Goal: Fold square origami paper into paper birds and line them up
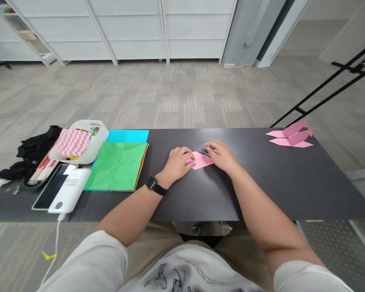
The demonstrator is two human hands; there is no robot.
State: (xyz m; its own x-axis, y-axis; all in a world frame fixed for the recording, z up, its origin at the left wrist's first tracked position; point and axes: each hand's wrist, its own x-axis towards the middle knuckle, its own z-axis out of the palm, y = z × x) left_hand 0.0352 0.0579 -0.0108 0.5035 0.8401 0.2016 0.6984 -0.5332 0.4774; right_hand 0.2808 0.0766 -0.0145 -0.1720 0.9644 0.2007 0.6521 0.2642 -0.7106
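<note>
A small piece of folded pink paper [202, 160] lies on the dark table between my hands, with creases along it and its ends partly covered. At its left end, my left hand [178, 163] has its fingers and thumb closed on the paper. My right hand [222, 157] rests at the other end, touching the paper, its thumb and forefinger bent and apart above it. What the lower fingers of that hand do is hidden. Two folded pink paper figures [292, 138] with raised wings stand at the table's far right.
Left of my hands lies a stack of square coloured paper, green sheet [118, 166] on top, over blue paper [129, 135]. Beyond are a white basket [99, 148], a phone [50, 190], a white power bank [69, 190] with a cable, and a black cloth [38, 144].
</note>
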